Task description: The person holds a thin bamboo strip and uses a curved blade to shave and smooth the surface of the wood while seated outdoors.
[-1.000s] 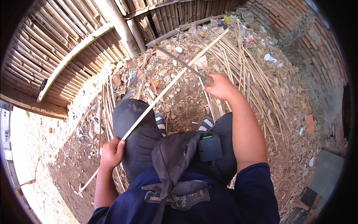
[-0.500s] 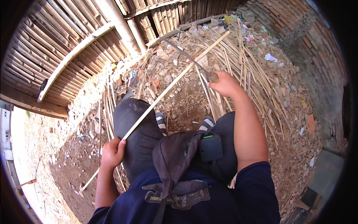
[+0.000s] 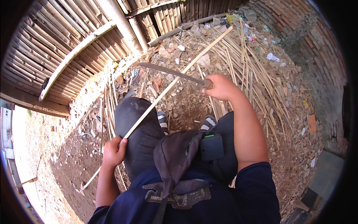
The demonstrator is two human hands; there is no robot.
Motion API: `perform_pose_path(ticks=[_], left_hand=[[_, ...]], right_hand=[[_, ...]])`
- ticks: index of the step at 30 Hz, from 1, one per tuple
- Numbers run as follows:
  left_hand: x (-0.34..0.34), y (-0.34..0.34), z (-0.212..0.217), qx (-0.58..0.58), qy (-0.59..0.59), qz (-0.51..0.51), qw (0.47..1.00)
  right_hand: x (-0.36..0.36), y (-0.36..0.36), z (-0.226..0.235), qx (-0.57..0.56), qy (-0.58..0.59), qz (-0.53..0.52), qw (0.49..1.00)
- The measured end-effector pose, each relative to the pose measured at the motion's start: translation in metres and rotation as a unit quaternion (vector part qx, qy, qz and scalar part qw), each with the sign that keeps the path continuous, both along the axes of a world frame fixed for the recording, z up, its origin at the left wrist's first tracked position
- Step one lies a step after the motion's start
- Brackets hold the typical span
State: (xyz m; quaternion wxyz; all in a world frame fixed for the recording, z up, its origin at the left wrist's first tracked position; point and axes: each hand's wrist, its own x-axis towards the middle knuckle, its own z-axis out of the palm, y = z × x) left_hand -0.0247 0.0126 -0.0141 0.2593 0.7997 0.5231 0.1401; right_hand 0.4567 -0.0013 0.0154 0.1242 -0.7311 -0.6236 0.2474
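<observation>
My left hand is closed round a long pale bamboo strip, which slants from the ground at lower left, over my left thigh, to the far right. A long machete with a dark blade is gripped by its handle in my right hand. The blade points left and crosses the strip beyond my knees; whether it touches the strip I cannot tell. The handle is mostly hidden by my fingers.
A large heap of split bamboo strips lies on the right. More strips lie by my left knee. A bamboo wall rises at upper left, a brick wall at right. Stones and scraps of litter cover the ground.
My right hand has come slightly down and nearer, and the machete's tip has swung down and left, so the blade lies flatter across the strip. My left hand has barely moved.
</observation>
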Motion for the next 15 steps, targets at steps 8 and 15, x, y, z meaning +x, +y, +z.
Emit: perform_pose_path(ticks=[8,15], left_hand=[[0.001,0.001,0.002,-0.004,0.001,-0.005,1.0],[0.001,0.001,0.006,-0.016,0.002,-0.002,1.0]], right_hand=[[-0.002,-0.004,0.006,0.029,0.001,-0.117,0.993],[-0.029,0.001,0.012,-0.016,-0.028,0.007,0.999]])
